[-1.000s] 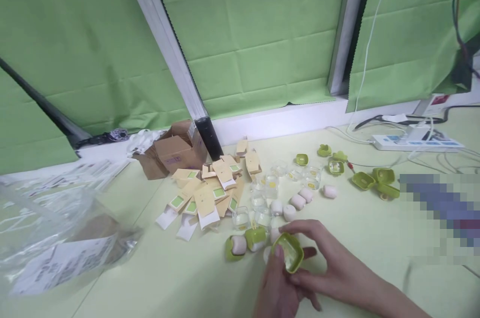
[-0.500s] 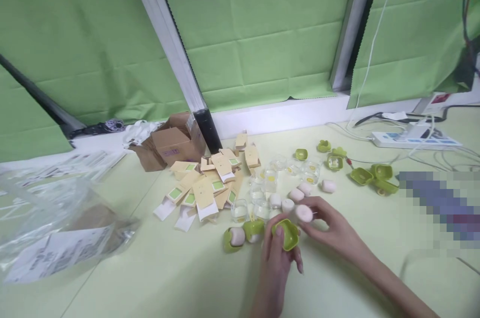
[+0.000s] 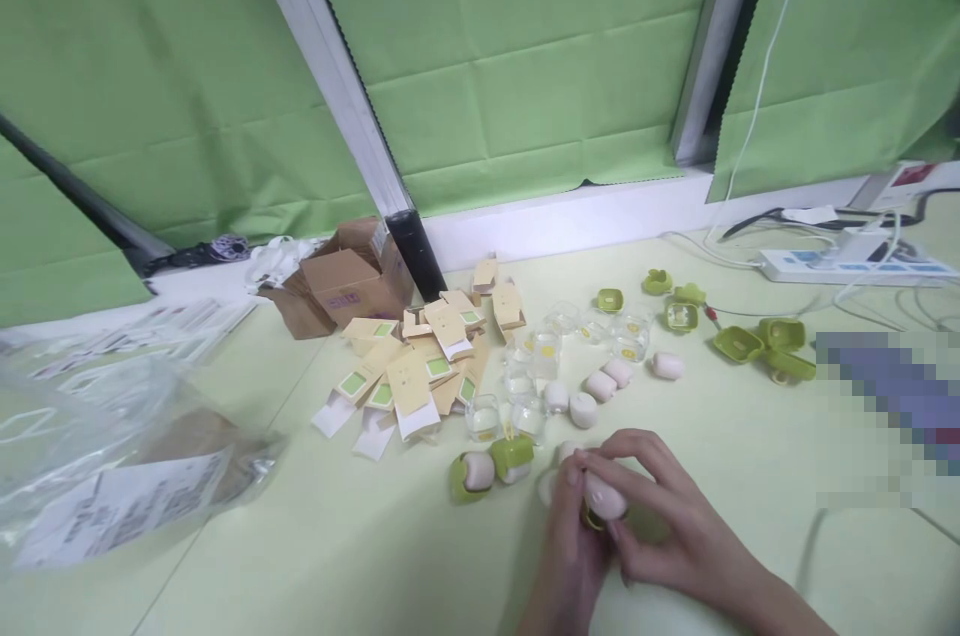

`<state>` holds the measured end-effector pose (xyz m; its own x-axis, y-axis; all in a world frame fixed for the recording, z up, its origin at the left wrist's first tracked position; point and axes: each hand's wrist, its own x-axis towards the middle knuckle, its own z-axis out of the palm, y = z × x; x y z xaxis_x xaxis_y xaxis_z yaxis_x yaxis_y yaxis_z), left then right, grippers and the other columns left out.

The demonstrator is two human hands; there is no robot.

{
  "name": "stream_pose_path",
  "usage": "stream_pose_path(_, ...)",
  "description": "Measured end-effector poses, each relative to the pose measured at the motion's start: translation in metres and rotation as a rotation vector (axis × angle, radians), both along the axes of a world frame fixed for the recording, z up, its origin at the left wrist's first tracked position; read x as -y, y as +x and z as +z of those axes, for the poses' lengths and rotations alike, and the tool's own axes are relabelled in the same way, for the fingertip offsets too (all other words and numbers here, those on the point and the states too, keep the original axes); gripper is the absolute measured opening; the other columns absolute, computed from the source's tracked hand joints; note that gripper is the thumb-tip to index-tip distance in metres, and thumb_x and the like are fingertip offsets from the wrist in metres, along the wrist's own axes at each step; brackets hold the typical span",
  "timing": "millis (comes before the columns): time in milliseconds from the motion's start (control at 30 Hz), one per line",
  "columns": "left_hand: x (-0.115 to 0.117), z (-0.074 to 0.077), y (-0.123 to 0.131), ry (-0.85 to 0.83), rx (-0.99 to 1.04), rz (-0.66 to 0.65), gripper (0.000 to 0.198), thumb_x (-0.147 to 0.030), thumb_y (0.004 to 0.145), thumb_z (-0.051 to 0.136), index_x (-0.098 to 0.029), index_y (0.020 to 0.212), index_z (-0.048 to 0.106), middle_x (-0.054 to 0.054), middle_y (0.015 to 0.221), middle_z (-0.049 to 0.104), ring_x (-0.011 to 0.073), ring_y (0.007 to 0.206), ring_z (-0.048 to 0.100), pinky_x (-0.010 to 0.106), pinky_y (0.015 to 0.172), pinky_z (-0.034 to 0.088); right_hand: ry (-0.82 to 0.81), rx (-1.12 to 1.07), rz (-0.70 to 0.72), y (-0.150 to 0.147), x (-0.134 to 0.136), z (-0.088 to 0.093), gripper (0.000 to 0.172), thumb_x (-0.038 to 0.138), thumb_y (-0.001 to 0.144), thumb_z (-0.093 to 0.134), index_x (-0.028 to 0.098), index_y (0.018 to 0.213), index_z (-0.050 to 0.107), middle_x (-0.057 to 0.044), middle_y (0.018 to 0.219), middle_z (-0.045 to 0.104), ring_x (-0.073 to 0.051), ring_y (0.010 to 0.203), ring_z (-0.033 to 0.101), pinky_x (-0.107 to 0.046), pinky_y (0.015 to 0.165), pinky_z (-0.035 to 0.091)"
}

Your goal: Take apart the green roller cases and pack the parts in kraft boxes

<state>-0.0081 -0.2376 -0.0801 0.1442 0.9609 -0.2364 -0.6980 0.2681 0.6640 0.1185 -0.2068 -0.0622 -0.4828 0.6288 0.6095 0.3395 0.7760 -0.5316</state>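
Our left hand point(image 3: 568, 534) clamps a green, squarish, plastic-looking cup point(image 3: 592, 519), our right hand point(image 3: 664, 506) a glossy pinkish-white cylinder point(image 3: 606, 498) — likely light, slippery; best side-gripped.

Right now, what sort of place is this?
Probably an improvised indoor work area; whether it's floor or tabletop, I can't tell. What suggests it: a heap of small card boxes, an opened brown carton and a power strip on one pale surface.

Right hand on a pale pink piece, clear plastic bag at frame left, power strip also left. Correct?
No: the head view shows the power strip at frame right. The rest stands: right hand on a pale pink piece, clear plastic bag at left.
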Motion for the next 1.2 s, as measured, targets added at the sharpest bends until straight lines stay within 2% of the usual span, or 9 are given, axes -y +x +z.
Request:
stream_pose_path(100, 0.001, -0.006, 0.000, -0.030, 0.083, -0.031, 0.045, -0.053, 0.079, 0.059, -0.019, 0.107, 0.056, 0.001, 0.081, 0.055, 0.0114, 0.067, 0.052, 0.021, 0.052, 0.039, -0.106, 0.069, 0.046, 0.004, -0.001, -0.004, 0.061, 0.008, 0.078, 0.057, 0.025, 0.134, 0.042, -0.010, 0.113, 0.052, -0.023, 0.107, 0.052, -0.035, 0.087, 0.050)
stream_pose_path(233, 0.003, -0.011, -0.001, 0.009, 0.008, -0.118, 0.053, -0.060, 0.078, 0.055, -0.019, 0.111, 0.051, -0.005, 0.068, 0.048, 0.0059, 0.046, 0.040, 0.020, 0.041, 0.031, -0.197, -0.027, 0.100, 0.008, 0.001, -0.005, 0.050, 0.012, 0.085, 0.057, 0.028, 0.131, 0.041, -0.008, 0.118, 0.054, -0.019, 0.111, 0.052, -0.029, 0.092, 0.048)
stream_pose_path(500, 0.006, -0.003, 0.000, -0.035, 0.028, -0.108, 0.040, -0.050, 0.071, 0.063, -0.019, 0.093, 0.051, -0.004, 0.071, 0.048, 0.0070, 0.049, 0.042, 0.018, 0.035, 0.026, -0.176, -0.037, 0.141, 0.006, 0.007, 0.008, 0.043, 0.012, 0.087, 0.051, 0.022, 0.128, 0.050, -0.010, 0.110, 0.057, -0.020, 0.105, 0.056, -0.032, 0.087, 0.051)
stream_pose_path(667, 0.008, 0.002, -0.001, -0.052, 0.016, -0.112, 0.029, -0.044, 0.073, 0.063, -0.020, 0.081, 0.049, -0.005, 0.066, 0.048, 0.0070, 0.050, 0.041, 0.018, 0.038, 0.028, -0.103, 0.082, 0.194, 0.007, 0.005, 0.018, 0.041, 0.011, 0.086, 0.051, 0.022, 0.126, 0.051, -0.011, 0.108, 0.059, -0.021, 0.102, 0.057, -0.034, 0.084, 0.051)
stream_pose_path(767, 0.008, 0.002, -0.003, -0.045, 0.056, -0.140, 0.031, -0.047, 0.070, 0.063, -0.020, 0.079, 0.050, -0.006, 0.061, 0.046, 0.0063, 0.047, 0.038, 0.018, 0.038, 0.026, -0.035, 0.160, 0.207, 0.009, 0.004, 0.017, 0.043, 0.015, 0.087, 0.055, 0.022, 0.129, 0.048, -0.011, 0.110, 0.061, -0.023, 0.106, 0.055, -0.039, 0.089, 0.048)
stream_pose_path(867, 0.007, 0.002, -0.005, -0.052, 0.113, -0.178, 0.036, -0.052, 0.067, 0.061, -0.020, 0.080, 0.051, -0.005, 0.062, 0.049, 0.0058, 0.045, 0.038, 0.019, 0.039, 0.027, -0.081, 0.022, 0.182, 0.009, 0.005, 0.007, 0.048, 0.021, 0.085, 0.061, 0.023, 0.130, 0.043, -0.011, 0.113, 0.061, -0.024, 0.108, 0.055, -0.040, 0.091, 0.047)
stream_pose_path(1033, 0.006, 0.001, -0.006, -0.066, 0.130, -0.207, 0.044, -0.055, 0.072, 0.052, -0.018, 0.095, 0.050, -0.002, 0.065, 0.056, 0.0079, 0.044, 0.043, 0.020, 0.038, 0.025, -0.213, -0.329, 0.085, 0.007, 0.009, -0.005, 0.030, 0.027, 0.087, 0.060, 0.027, 0.116, 0.052, -0.007, 0.103, 0.063, -0.020, 0.101, 0.060, -0.032, 0.084, 0.053)
stream_pose_path(1100, 0.006, 0.000, -0.005, -0.065, 0.134, -0.205, 0.044, -0.053, 0.072, 0.052, -0.017, 0.098, 0.049, -0.003, 0.060, 0.054, 0.0081, 0.043, 0.043, 0.019, 0.037, 0.025, -0.223, -0.334, 0.064, 0.007, 0.009, -0.004, 0.030, 0.026, 0.086, 0.062, 0.028, 0.115, 0.055, -0.007, 0.102, 0.063, -0.020, 0.099, 0.060, -0.031, 0.082, 0.053)
stream_pose_path(1200, 0.007, -0.003, -0.005, -0.061, 0.147, -0.194, 0.043, -0.052, 0.070, 0.054, -0.018, 0.095, 0.048, -0.004, 0.059, 0.053, 0.0072, 0.042, 0.043, 0.019, 0.037, 0.026, -0.208, -0.198, 0.090, 0.011, 0.008, -0.002, 0.035, 0.021, 0.084, 0.064, 0.027, 0.117, 0.057, -0.008, 0.106, 0.063, -0.022, 0.101, 0.060, -0.032, 0.082, 0.054)
